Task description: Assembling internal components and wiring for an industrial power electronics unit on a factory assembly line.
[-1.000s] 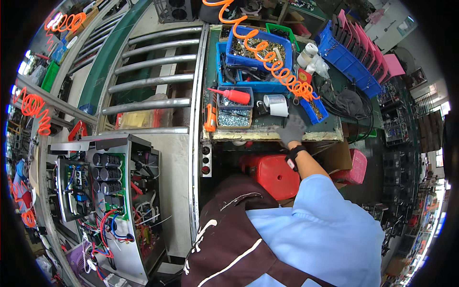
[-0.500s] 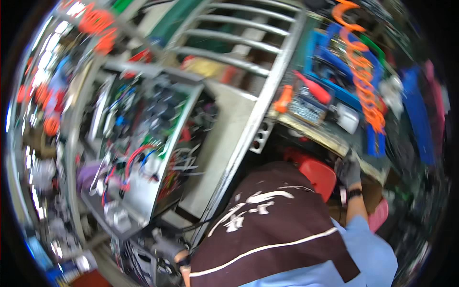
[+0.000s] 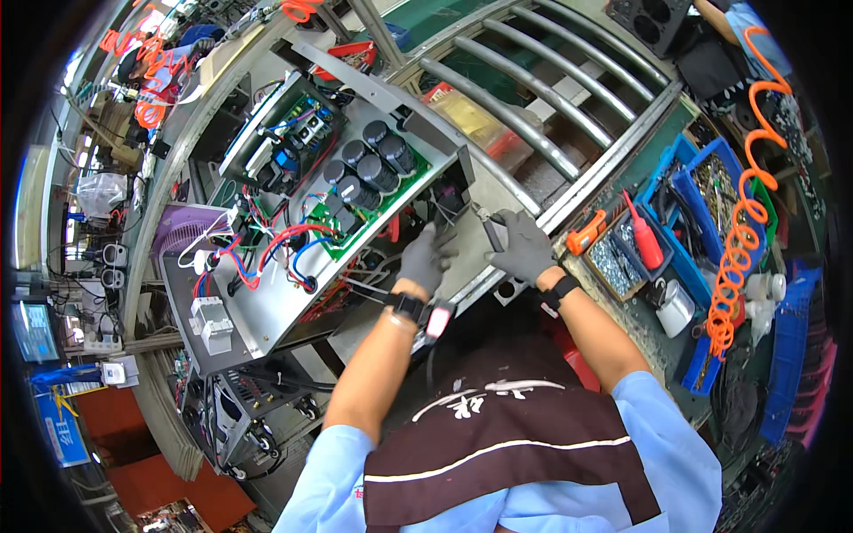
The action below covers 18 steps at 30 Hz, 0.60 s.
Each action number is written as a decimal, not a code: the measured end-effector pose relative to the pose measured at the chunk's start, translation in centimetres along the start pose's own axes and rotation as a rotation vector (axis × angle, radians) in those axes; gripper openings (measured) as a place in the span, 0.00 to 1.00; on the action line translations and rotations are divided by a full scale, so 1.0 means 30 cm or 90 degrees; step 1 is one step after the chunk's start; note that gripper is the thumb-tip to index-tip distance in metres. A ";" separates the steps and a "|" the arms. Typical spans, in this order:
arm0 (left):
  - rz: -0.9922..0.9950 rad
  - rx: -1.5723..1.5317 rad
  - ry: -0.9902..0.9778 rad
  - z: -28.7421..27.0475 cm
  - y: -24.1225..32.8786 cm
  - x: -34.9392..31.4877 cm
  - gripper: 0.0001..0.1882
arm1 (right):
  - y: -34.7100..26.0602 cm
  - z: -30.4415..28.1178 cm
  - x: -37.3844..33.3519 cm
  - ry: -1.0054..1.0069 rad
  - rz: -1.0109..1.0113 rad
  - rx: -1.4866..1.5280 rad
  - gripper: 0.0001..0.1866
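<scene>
Both hands have now come to the metal case, centre-left: left hand loosely spread, right hand gripping pliers.

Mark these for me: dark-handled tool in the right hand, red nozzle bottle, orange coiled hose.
Dark-handled tool (image 3: 491, 234): head view, on its handle.
Red nozzle bottle (image 3: 648, 243): head view, on its body.
Orange coiled hose (image 3: 728, 305): head view, on its bunched lower coils.

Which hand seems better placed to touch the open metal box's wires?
Probably the left hand: it's nearer the wires, while the right hand, farther off, grips a pliers-like tool.
</scene>
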<state>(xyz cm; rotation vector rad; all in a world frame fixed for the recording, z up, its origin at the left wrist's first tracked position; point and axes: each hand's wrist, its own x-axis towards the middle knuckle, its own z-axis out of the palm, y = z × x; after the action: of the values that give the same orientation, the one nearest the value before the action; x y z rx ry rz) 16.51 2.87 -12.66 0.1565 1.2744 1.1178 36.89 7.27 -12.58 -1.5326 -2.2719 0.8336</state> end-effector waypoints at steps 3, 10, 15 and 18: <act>-0.001 -0.080 0.106 0.102 0.014 0.109 0.16 | 0.001 0.037 0.062 0.006 -0.069 -0.101 0.34; -0.007 0.030 0.219 0.146 0.054 0.108 0.06 | 0.008 0.082 0.148 0.047 -0.120 -0.116 0.33; -0.016 0.000 0.225 0.116 0.054 0.097 0.06 | 0.000 0.118 0.180 0.049 -0.181 -0.119 0.34; -0.018 -0.031 0.205 0.120 0.058 0.090 0.06 | -0.018 0.140 0.197 0.071 -0.199 -0.102 0.35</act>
<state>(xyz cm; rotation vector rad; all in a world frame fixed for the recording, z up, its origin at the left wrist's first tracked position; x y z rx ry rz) 18.11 7.37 -12.07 -0.0814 1.5273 1.1806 31.93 11.21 -16.11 -1.2024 -2.4555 0.4812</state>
